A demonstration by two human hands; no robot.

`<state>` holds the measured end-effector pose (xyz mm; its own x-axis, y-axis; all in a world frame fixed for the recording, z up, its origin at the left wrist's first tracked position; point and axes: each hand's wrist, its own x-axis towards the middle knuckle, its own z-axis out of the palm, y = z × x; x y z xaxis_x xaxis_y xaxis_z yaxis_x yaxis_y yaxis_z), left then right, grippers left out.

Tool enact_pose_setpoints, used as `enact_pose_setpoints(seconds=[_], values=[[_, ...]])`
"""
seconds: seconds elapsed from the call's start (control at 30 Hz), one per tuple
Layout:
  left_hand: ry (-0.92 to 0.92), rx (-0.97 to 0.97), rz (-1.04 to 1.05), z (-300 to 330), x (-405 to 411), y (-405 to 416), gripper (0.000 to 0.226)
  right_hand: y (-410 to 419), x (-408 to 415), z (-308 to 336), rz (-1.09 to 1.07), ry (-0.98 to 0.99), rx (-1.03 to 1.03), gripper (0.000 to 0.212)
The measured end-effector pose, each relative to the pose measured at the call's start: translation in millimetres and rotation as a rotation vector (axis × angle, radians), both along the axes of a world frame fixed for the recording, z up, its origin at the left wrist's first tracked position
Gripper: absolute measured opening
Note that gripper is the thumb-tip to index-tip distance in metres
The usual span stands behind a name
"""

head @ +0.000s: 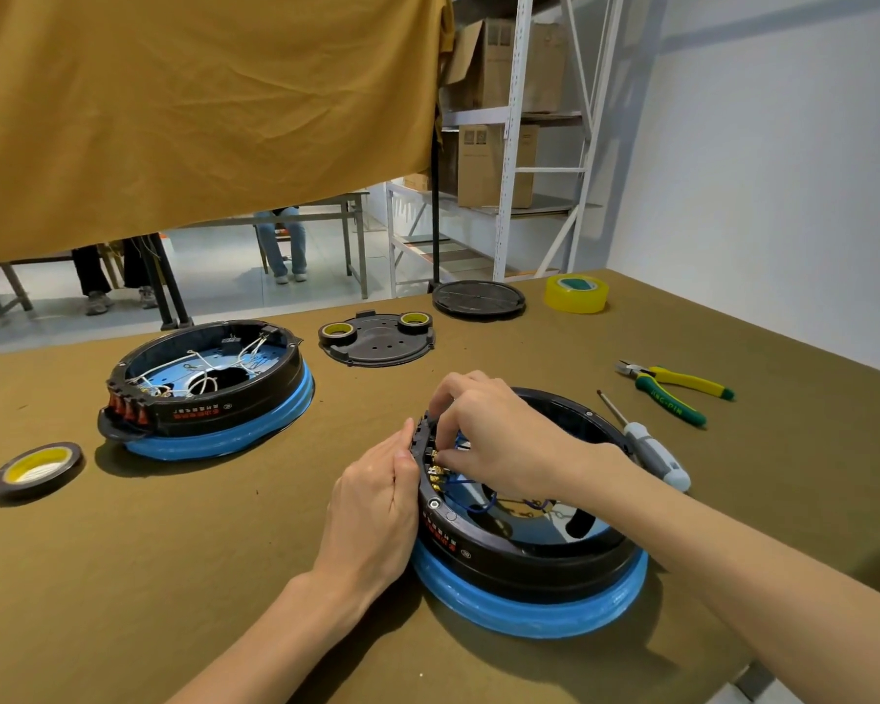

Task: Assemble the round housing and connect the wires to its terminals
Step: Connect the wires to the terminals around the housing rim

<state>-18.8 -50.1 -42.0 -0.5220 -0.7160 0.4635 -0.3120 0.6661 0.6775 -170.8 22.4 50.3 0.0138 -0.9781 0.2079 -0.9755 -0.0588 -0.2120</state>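
Note:
A round black housing (pixel 529 561) with a blue band around its base sits on the table in front of me. Brass terminals (pixel 435 472) line the inside of its left wall, with blue wires (pixel 471 500) running from them across the blue floor. My left hand (pixel 377 505) presses against the outside of that wall, fingers curled along the rim. My right hand (pixel 494 434) reaches over the rim from the right and pinches something small at the terminals; what it pinches is hidden by the fingers.
A second housing (pixel 209 388) with white wires and orange switches stands at left. Tape rolls (pixel 36 467) (pixel 576 293), a black cover plate (pixel 377 343) carrying two tape rolls, a round lid (pixel 478 298), pliers (pixel 674 386) and a screwdriver (pixel 646 444) lie around.

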Motion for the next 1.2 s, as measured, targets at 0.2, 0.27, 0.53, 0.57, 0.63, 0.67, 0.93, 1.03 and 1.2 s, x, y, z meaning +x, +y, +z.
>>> enact_pose_setpoints(seconds=[0.2, 0.27, 0.53, 0.57, 0.63, 0.67, 0.93, 1.03, 1.2], values=[[0.033, 0.006, -0.039, 1, 2, -2, 0.063, 16, -9, -3, -0.010, -0.159, 0.006, 0.017], [0.037, 0.006, -0.044, 1, 1, -1, 0.070, 23, -9, -7, 0.008, -0.214, -0.042, 0.018], [0.036, 0.007, -0.032, 2, 3, -1, 0.070, 20, -7, -15, 0.045, -0.197, 0.005, 0.015], [0.034, 0.006, -0.034, 2, 3, -1, 0.068, 20, -9, -16, 0.055, -0.204, 0.005, 0.016], [0.032, -0.001, -0.034, 2, 2, -1, 0.067, 21, -11, -17, 0.066, -0.252, 0.005, 0.016], [0.029, -0.005, -0.031, 2, 2, -1, 0.067, 21, -11, -17, 0.068, -0.276, 0.005, 0.015], [-0.090, -0.124, 0.059, 7, 2, 10, 0.070, 18, 0, 10, 0.034, -0.018, 0.152, 0.017], [-0.093, -0.108, 0.055, 7, 1, 13, 0.065, 14, 9, 27, 0.044, 0.185, 0.224, 0.018], [-0.083, -0.066, 0.052, 7, 0, 16, 0.062, 7, 21, 35, 0.062, 0.336, 0.220, 0.019]])
